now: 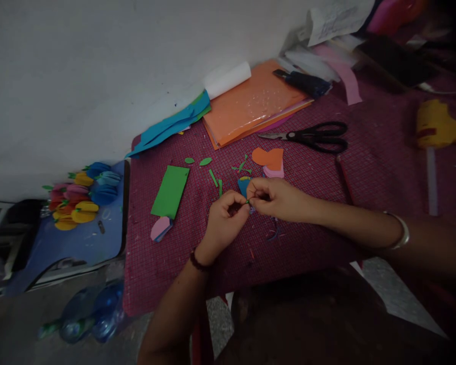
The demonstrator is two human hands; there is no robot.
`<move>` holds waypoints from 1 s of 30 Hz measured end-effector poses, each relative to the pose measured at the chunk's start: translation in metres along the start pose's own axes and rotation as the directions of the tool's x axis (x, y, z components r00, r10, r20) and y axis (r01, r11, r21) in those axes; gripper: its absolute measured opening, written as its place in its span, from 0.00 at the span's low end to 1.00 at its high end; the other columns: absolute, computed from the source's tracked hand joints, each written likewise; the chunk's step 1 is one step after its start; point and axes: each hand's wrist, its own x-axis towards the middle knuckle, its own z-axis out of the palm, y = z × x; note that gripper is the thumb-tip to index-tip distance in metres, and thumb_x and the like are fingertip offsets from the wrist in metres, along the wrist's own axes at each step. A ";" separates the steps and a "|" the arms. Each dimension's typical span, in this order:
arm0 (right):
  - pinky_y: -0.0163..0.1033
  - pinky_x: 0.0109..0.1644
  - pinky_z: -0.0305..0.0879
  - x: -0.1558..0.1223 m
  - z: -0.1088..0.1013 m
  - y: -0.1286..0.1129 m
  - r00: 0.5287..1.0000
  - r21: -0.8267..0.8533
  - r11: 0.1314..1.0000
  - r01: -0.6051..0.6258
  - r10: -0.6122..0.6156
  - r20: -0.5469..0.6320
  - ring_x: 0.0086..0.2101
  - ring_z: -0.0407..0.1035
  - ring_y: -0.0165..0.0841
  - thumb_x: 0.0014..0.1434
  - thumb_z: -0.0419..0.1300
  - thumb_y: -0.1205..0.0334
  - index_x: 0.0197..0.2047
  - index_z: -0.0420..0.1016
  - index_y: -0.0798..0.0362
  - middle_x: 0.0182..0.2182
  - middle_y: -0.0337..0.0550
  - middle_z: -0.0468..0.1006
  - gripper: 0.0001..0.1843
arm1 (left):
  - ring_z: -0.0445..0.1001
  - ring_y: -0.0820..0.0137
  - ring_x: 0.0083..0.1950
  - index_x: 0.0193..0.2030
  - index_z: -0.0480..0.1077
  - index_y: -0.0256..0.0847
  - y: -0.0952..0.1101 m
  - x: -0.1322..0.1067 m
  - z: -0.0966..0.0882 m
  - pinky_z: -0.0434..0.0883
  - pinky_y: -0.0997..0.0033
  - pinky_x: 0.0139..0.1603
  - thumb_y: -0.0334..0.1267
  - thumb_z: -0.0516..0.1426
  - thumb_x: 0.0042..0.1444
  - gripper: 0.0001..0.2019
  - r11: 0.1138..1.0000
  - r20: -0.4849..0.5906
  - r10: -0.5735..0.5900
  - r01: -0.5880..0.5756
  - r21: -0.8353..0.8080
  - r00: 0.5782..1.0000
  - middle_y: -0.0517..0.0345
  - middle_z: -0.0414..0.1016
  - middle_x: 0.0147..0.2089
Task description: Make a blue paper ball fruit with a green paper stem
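Observation:
My left hand [224,220] and my right hand [275,198] meet over the maroon checked tablecloth [175,263]. Both are closed in a pinch on a small green paper strip [248,202] between their fingertips. A blue paper shape [244,185] lies just under and behind my fingers. Orange and pink cut-out shapes [269,159] lie a little farther back. Green paper scraps [215,177] are scattered to the left of my hands.
A green paper rectangle [171,191] and a pink folded piece [160,228] lie at left. Black scissors [311,137], an orange paper stack [251,104], a white roll [228,79] and a yellow glue gun [439,124] lie behind. Finished paper fruits [79,195] sit on a blue sheet at far left.

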 end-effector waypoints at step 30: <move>0.30 0.26 0.55 0.003 -0.013 -0.001 0.976 0.111 0.991 -0.069 0.043 0.215 0.22 0.60 0.24 0.52 0.53 0.69 0.30 0.64 0.53 0.22 0.33 0.66 0.02 | 0.61 0.78 0.25 0.30 0.68 0.38 -0.001 -0.002 -0.003 0.59 0.77 0.27 0.33 0.60 0.47 0.05 0.913 0.207 -0.197 0.256 -0.317 0.958 0.64 0.65 0.25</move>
